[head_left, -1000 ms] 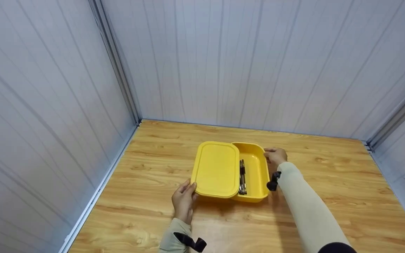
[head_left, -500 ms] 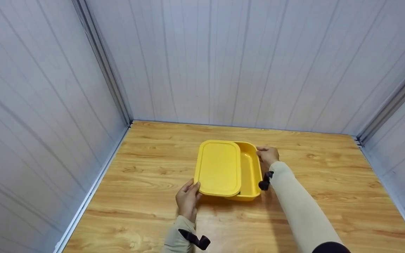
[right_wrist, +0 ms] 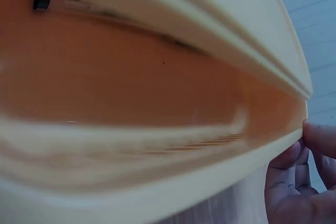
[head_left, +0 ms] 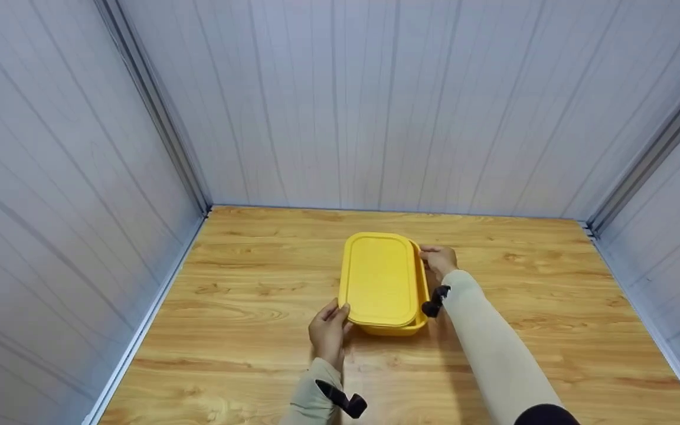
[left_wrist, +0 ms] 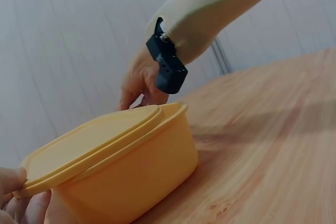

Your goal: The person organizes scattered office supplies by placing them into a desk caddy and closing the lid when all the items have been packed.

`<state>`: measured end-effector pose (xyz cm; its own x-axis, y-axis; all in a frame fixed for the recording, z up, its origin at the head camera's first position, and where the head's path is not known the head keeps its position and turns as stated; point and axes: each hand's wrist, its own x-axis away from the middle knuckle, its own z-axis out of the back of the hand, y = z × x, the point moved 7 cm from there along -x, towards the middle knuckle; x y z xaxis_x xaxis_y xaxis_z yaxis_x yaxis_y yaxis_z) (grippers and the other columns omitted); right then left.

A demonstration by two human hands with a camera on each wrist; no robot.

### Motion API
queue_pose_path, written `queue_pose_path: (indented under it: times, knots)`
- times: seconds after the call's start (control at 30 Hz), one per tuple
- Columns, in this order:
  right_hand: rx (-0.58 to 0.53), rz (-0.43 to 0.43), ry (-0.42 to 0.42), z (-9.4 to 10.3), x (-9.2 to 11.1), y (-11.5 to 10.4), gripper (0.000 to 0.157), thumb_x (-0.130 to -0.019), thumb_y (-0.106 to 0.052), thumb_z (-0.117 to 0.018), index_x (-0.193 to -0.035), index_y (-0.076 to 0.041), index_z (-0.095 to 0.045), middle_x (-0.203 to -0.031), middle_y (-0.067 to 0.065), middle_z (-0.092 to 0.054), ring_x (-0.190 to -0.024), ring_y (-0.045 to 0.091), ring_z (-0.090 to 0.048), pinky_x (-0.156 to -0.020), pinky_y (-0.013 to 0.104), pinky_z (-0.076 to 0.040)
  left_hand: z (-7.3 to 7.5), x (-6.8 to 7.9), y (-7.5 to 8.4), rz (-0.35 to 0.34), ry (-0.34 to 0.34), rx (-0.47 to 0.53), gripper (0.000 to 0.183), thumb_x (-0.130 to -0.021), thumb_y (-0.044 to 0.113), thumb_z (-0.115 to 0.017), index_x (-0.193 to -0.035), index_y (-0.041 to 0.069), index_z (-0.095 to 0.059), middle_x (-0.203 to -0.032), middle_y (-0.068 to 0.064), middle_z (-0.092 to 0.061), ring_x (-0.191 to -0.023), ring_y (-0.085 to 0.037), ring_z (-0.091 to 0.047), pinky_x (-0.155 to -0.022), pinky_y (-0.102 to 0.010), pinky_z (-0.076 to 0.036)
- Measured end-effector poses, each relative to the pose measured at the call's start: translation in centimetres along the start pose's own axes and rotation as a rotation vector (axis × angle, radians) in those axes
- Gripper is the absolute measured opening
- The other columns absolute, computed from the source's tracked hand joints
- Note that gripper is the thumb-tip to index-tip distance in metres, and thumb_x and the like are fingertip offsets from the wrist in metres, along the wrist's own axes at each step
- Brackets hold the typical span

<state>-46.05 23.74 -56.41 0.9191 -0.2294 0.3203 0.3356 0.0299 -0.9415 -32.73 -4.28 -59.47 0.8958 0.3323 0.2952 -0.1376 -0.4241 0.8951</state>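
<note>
A yellow lid (head_left: 379,278) covers most of a yellow plastic box (head_left: 392,331), leaving a narrow gap along the right side. My left hand (head_left: 328,332) pinches the lid's near left corner, thumb on top and fingers below. In the left wrist view the lid (left_wrist: 94,137) lies slightly tilted over the box (left_wrist: 142,177). At the far right corner, my right hand (head_left: 439,260) pinches the box's rim between thumb and fingers. Inside the box, the right wrist view shows pens (right_wrist: 58,2) with dark ends, partly hidden under the lid.
The box stands on a wood-grain tabletop (head_left: 257,283). Pale panel walls (head_left: 340,106) rise at the back and on both sides. Each sleeve carries a black strap-on device, such as the one on the right wrist (head_left: 435,301).
The lid has slid right across the box relative to its rim, narrowing the opening and hiding the pens from the head view. Both hands keep their grips; the head view has shifted slightly.
</note>
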Motion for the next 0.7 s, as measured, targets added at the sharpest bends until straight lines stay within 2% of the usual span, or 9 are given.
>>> queue_pose_path:
  times: [0.1, 0.2, 0.3, 0.4, 0.53, 0.63, 0.7]
  knots:
    - [-0.028, -0.034, -0.035, -0.4, 0.1, 0.3, 0.034, -0.089, -0.007, -0.058, -0.123, -0.005, -0.058, -0.117, 0.014, -0.058, -0.093, 0.022, -0.058, -0.083, 0.033, -0.047, 0.0, -0.1, -0.1, -0.004, -0.002, -0.036, 0.041, -0.079, 0.01, -0.071, -0.116, -0.002, -0.06, -0.103, -0.016, -0.057, -0.082, -0.017, -0.058, -0.063, -0.028, -0.052]
    - [-0.091, -0.084, -0.082, -1.1, 0.1, 0.6, 0.035, -0.09, -0.008, -0.056, -0.125, -0.006, -0.057, -0.113, 0.011, -0.06, -0.086, 0.017, -0.058, -0.079, 0.03, -0.047, 0.3, -0.3, 0.0, -0.018, 0.004, -0.073, 0.041, -0.078, 0.012, -0.072, -0.115, -0.001, -0.062, -0.099, -0.014, -0.06, -0.074, -0.016, -0.059, -0.062, -0.031, -0.053]
    - [-0.202, -0.153, -0.129, -1.7, 0.0, 1.0, 0.038, -0.091, -0.008, -0.054, -0.129, -0.006, -0.052, -0.101, 0.006, -0.063, -0.079, 0.015, -0.057, -0.072, 0.026, -0.048, 0.6, -0.4, 0.2, -0.042, 0.016, -0.136, 0.039, -0.076, 0.015, -0.074, -0.112, 0.001, -0.065, -0.093, -0.01, -0.064, -0.069, -0.015, -0.061, -0.063, -0.036, -0.053]
    - [-0.366, -0.208, -0.187, -2.2, 0.0, 1.5, 0.042, -0.094, -0.006, -0.048, -0.136, -0.006, -0.043, -0.091, 0.002, -0.063, -0.075, 0.013, -0.059, -0.069, 0.023, -0.049, 0.7, -0.5, 0.6, -0.082, 0.013, -0.204, 0.037, -0.073, 0.015, -0.077, -0.107, 0.002, -0.067, -0.089, -0.01, -0.066, -0.07, -0.016, -0.063, -0.066, -0.038, -0.053]
    - [-0.545, -0.231, -0.256, -2.9, 0.3, 2.0, 0.048, -0.097, -0.006, -0.041, -0.143, -0.009, -0.031, -0.096, 0.001, -0.06, -0.082, 0.011, -0.059, -0.076, 0.021, -0.048, 0.7, -0.6, 1.4, -0.165, 0.019, -0.342, 0.034, -0.071, 0.018, -0.078, -0.101, 0.004, -0.07, -0.085, -0.007, -0.067, -0.07, -0.015, -0.064, -0.065, -0.031, -0.053]
    - [-0.529, -0.198, -0.254, -2.9, 0.9, 2.4, 0.047, -0.097, -0.008, -0.042, -0.142, -0.011, -0.033, -0.111, 0.004, -0.057, -0.093, 0.013, -0.057, -0.084, 0.023, -0.046, 0.7, -0.6, 2.0, -0.247, 0.028, -0.469, 0.034, -0.071, 0.024, -0.078, -0.1, 0.008, -0.071, -0.082, -0.004, -0.068, -0.065, -0.013, -0.064, -0.059, -0.028, -0.052]
    - [-0.44, -0.15, -0.252, -2.4, 1.7, 2.7, 0.045, -0.096, -0.011, -0.045, -0.14, -0.01, -0.037, -0.122, 0.006, -0.053, -0.101, 0.013, -0.055, -0.089, 0.026, -0.044, 0.6, -0.6, 2.3, -0.292, 0.02, -0.533, 0.035, -0.071, 0.027, -0.078, -0.1, 0.01, -0.072, -0.081, -0.001, -0.068, -0.064, -0.01, -0.063, -0.056, -0.025, -0.051]
